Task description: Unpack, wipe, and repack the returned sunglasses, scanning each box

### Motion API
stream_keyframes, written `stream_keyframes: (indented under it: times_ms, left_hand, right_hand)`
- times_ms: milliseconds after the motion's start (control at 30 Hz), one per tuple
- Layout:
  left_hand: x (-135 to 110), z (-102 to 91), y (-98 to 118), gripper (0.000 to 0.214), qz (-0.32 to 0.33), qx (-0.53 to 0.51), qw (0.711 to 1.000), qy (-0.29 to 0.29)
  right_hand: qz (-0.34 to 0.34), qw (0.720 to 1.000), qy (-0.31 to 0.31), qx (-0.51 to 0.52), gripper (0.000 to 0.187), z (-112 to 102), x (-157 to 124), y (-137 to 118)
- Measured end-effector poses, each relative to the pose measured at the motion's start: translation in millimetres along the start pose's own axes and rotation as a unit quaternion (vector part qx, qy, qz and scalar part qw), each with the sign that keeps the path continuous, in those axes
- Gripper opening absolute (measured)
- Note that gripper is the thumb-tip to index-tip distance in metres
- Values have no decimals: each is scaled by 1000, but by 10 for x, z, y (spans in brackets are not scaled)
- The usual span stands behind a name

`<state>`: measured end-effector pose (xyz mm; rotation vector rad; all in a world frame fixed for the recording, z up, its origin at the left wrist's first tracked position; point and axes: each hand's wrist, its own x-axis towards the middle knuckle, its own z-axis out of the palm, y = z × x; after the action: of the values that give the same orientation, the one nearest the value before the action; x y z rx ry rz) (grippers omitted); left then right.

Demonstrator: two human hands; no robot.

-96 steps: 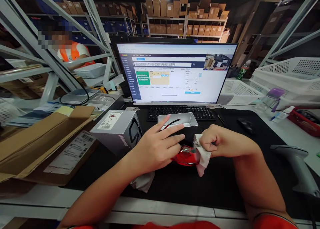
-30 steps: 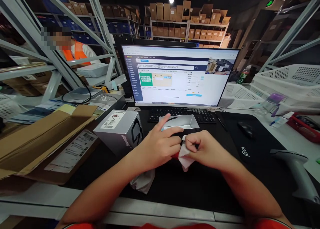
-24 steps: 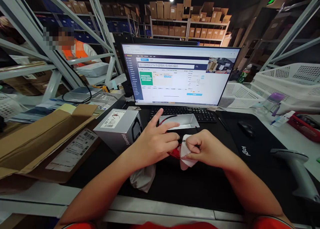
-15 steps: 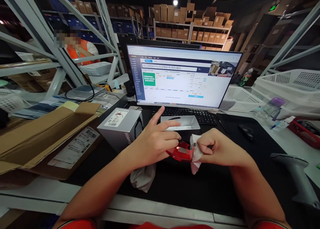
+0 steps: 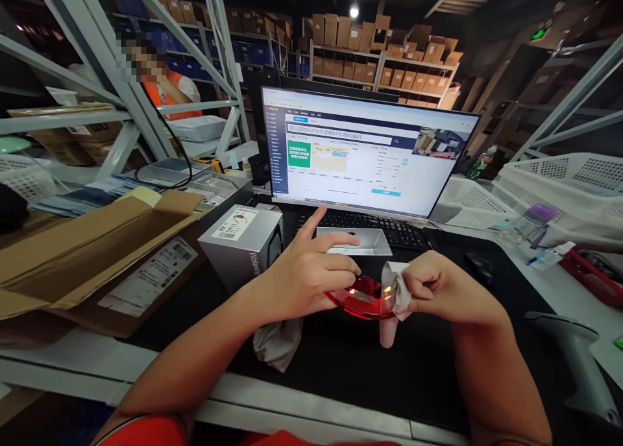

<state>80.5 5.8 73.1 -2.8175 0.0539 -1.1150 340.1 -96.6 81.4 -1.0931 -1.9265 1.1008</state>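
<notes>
My left hand (image 5: 311, 274) grips a pair of wraparound glasses with a shiny red lens (image 5: 357, 303) by their left end. Its thumb and lower fingers pinch the frame, while the index finger sticks up and out. In my right hand (image 5: 433, 287) is a pale grey cloth (image 5: 396, 287), folded over the right end of the lens and pressed by thumb and fingers. A loose end of the cloth hangs below. Beyond the hands lies an open silver box tray (image 5: 374, 241). A silver product box (image 5: 238, 238) stands left of my left hand, and a crumpled grey pouch (image 5: 277, 342) lies under that wrist.
An open cardboard carton (image 5: 97, 264) fills the left side. The monitor (image 5: 360, 154) and keyboard (image 5: 403, 235) stand behind the tray. On the right are a mouse (image 5: 479, 267), a barcode scanner (image 5: 569, 361) and white baskets (image 5: 559, 186). A co-worker (image 5: 170, 92) sits beyond the frame at left.
My right hand and the cloth have shifted slightly right, along the lens towards its end, showing more of the red lens. My left hand keeps its hold. The camera view has turned slightly.
</notes>
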Motion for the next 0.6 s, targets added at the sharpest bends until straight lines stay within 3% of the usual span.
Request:
stream_keyframes:
  times_ms: [133, 267, 367, 467, 600]
  left_hand:
    - [6, -13, -7, 14, -47, -19, 998, 40]
    - [2, -46, -12, 13, -113, -36, 988, 97]
    - [-6, 16, 2, 11, -179, 7, 966, 184]
    - [-12, 147, 29, 12, -242, 68, 938, 240]
    - [-20, 299, 97, 7, -268, 128, 929, 222]
  right_hand:
    - [-12, 986, 167, 2, 61, -101, -5, 30]
    - [-36, 909, 413, 30, 61, -313, -105, 76]
    - [-46, 854, 517, 35, 59, -356, -136, 94]
    - [-66, 843, 534, 12, 56, -182, -10, 95]
    - [-70, 891, 448, 24, 53, 339, 329, 76]
